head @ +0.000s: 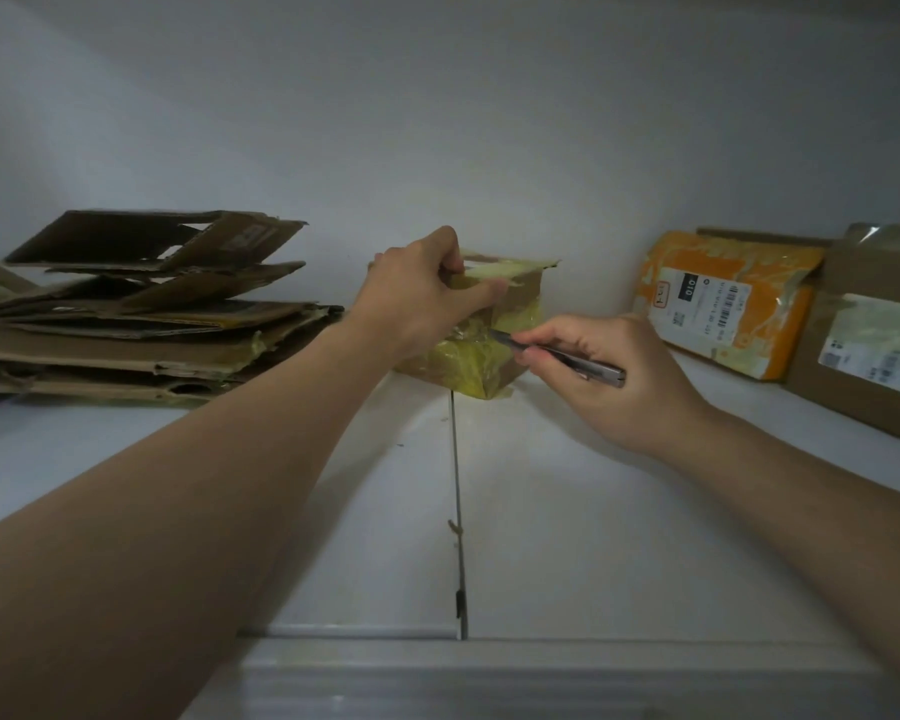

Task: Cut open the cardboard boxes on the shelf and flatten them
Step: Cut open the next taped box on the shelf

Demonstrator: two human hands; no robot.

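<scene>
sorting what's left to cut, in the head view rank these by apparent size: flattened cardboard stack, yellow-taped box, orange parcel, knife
1. flattened cardboard stack, largest.
2. orange parcel and yellow-taped box look alike; the left hand hides part of the box, so no ranking.
3. knife, smallest.

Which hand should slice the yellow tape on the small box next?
Right. The right hand holds the utility knife, its tip at the yellow tape on the small box. The left hand grips the box's top, steadying it.
</scene>
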